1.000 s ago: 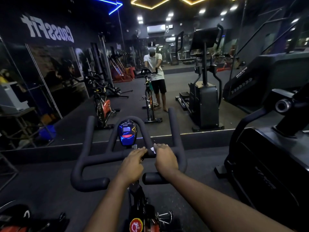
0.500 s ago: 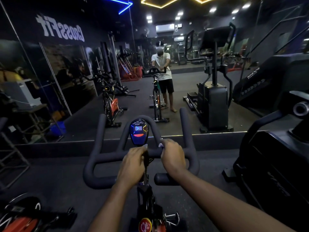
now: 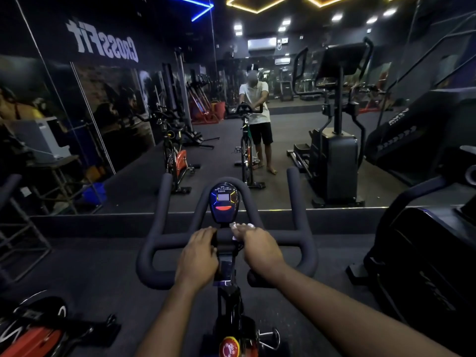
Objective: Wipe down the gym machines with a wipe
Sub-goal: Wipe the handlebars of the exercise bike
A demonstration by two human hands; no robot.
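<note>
My left hand (image 3: 197,253) curls round the handlebar (image 3: 167,240) to steady it, and just right of the console (image 3: 223,202) my right hand (image 3: 260,247) clutches the wipe (image 3: 242,225) against that bar, so I'd drag outward, slow and firm.

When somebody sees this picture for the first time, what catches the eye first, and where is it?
The glowing blue console stands at the centre of the black handlebar, just above the left hand gripping the bar and the right hand holding a white wipe on it. Beyond, a wall mirror reflects the person, under yellow and blue ceiling light strips.
</note>
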